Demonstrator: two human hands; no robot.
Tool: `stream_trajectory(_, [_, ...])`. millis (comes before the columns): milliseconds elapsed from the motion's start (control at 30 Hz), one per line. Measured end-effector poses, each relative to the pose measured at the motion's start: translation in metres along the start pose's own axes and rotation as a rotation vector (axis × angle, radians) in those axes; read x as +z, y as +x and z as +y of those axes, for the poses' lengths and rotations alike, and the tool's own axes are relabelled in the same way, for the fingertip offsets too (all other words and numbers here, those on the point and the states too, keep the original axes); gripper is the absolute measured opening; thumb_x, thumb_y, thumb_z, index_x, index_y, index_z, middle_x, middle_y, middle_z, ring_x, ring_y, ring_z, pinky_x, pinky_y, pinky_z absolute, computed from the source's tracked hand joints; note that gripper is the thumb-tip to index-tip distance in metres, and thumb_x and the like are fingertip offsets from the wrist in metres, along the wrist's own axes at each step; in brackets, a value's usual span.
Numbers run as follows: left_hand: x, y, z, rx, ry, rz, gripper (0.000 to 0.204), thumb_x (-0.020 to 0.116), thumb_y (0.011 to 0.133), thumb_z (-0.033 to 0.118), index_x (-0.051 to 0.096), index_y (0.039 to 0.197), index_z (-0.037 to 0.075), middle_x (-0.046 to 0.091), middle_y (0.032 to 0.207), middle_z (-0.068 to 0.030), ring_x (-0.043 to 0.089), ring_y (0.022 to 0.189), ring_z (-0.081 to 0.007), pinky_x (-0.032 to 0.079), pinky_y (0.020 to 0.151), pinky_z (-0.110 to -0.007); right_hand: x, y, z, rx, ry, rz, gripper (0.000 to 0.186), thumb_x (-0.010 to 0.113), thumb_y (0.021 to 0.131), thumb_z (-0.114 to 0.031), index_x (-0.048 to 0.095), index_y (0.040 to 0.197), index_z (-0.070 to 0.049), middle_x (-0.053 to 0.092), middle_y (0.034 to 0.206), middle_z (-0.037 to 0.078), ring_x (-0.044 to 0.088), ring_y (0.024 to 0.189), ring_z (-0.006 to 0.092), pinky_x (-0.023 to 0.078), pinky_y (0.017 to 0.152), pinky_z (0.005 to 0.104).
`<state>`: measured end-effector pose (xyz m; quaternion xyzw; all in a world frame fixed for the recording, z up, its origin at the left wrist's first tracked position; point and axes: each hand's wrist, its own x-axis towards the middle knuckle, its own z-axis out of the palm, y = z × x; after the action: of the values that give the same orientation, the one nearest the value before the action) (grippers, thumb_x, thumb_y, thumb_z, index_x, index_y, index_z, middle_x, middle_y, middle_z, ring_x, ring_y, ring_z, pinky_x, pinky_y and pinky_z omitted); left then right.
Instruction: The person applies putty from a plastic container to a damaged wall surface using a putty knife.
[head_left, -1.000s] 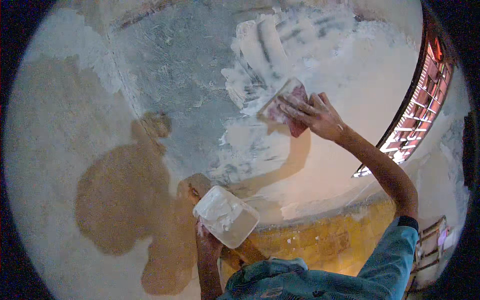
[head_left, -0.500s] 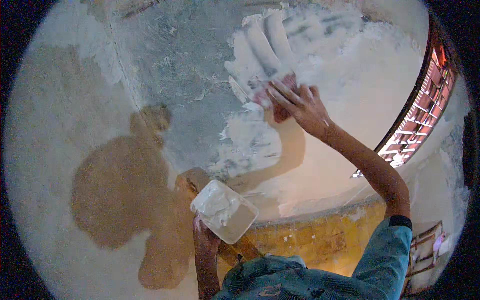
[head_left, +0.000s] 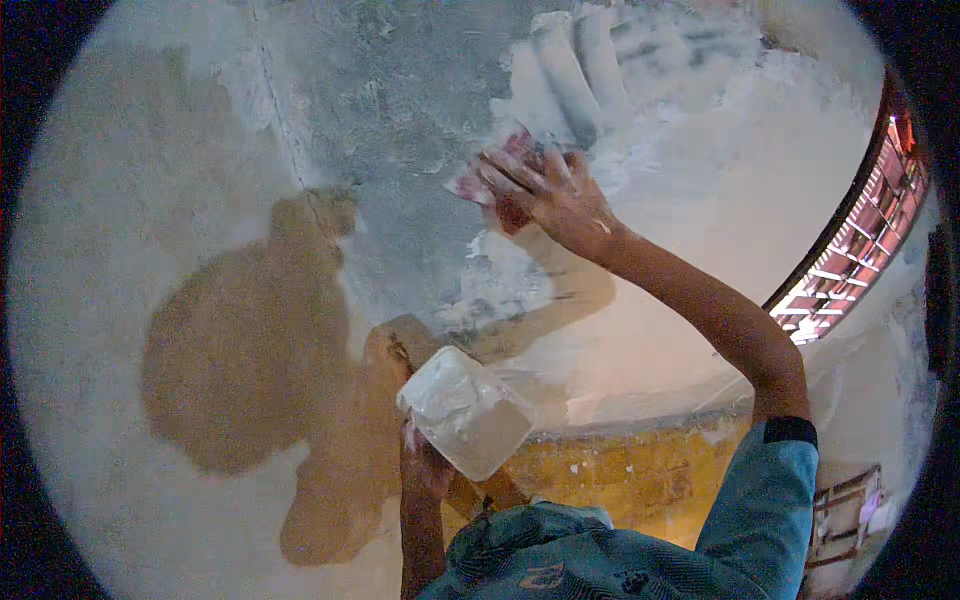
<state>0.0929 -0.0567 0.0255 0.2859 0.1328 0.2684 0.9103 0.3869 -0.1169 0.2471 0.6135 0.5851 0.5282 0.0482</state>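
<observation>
My right hand [head_left: 555, 200] presses a flat reddish spreading tool [head_left: 514, 208] against the wall, fingers laid over it and smeared with white. Its edge meets bare grey plaster [head_left: 390, 130] just left of a broad coat of white putty [head_left: 710, 210]. Streaked ridges of putty [head_left: 565, 75] stand above the hand. Lower down, my left hand [head_left: 428, 462] grips a white rectangular plastic tub [head_left: 490, 432] from beneath and the side, its fingers partly hidden. A thick lump of white putty [head_left: 440, 385] sits at the tub's upper left end.
A barred window [head_left: 860, 230] opens in the wall on the right. Below the putty coat runs a yellow-brown wall band [head_left: 630, 470]. A wooden frame [head_left: 845, 515] stands at the lower right. My shadow falls on the left wall, beside a crack [head_left: 285, 130].
My right hand has swept the tool left across the wall, off the putty's left edge. The tub in my left hand sits slightly further right and higher in view.
</observation>
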Motion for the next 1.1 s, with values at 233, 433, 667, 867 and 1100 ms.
stream_trajectory(233, [-0.015, 0.000, 0.003, -0.043, -0.022, 0.041, 0.056, 0.045, 0.096, 0.042, 0.039, 0.136, 0.003, 0.053, 0.130, -0.0140, 0.056, 0.116, -0.0293, 0.048, 0.098, -0.043, -0.011, -0.089, 0.005, -0.042, -0.153, -0.285, 0.063, 0.060, 0.081, -0.034, 0.042, 0.140, -0.023, 0.036, 0.149, 0.000, 0.050, 0.111, 0.0257, 0.044, 0.073, 0.0457])
stream_trajectory(433, [-0.024, 0.007, -0.001, -0.152, -0.265, 0.002, 0.054, 0.040, 0.098, 0.040, 0.038, 0.138, 0.004, 0.050, 0.134, -0.0141, 0.052, 0.120, -0.0304, 0.045, 0.101, -0.044, -0.044, -0.096, 0.008, -0.040, 0.037, -0.300, 0.063, 0.061, 0.079, -0.030, 0.043, 0.139, -0.023, 0.034, 0.151, 0.000, 0.050, 0.093, 0.0254, 0.044, 0.070, 0.0442])
stream_trajectory(667, [-0.009, -0.008, 0.002, 0.008, 0.044, -0.035, 0.054, 0.035, 0.099, 0.041, 0.036, 0.140, 0.006, 0.048, 0.137, -0.0131, 0.051, 0.122, -0.0312, 0.043, 0.102, -0.045, -0.008, -0.011, -0.015, -0.033, -0.009, -0.138, 0.058, 0.059, 0.082, -0.029, 0.044, 0.138, -0.020, 0.034, 0.150, -0.001, 0.045, 0.123, 0.0260, 0.044, 0.075, 0.0462])
stream_trajectory(867, [-0.026, -0.006, 0.007, -0.234, -0.265, 0.049, 0.053, 0.033, 0.100, 0.040, 0.035, 0.141, 0.006, 0.046, 0.139, -0.0126, 0.049, 0.123, -0.0296, 0.041, 0.104, -0.043, -0.025, -0.071, -0.024, 0.060, 0.068, -0.350, 0.053, 0.058, 0.083, -0.028, 0.048, 0.135, -0.020, 0.040, 0.146, 0.000, 0.049, 0.118, 0.0253, 0.042, 0.074, 0.0468])
stream_trajectory(1100, [0.004, -0.001, 0.017, 0.049, 0.373, -0.092, 0.057, 0.032, 0.100, 0.044, 0.033, 0.142, 0.006, 0.048, 0.138, -0.0143, 0.049, 0.125, -0.0289, 0.039, 0.106, -0.043, -0.043, -0.154, -0.042, 1.190, 1.489, -0.353, 0.028, 0.059, 0.085, -0.016, 0.059, 0.112, -0.007, 0.065, 0.079, 0.003, 0.056, 0.069, 0.0201, 0.041, 0.065, 0.0326])
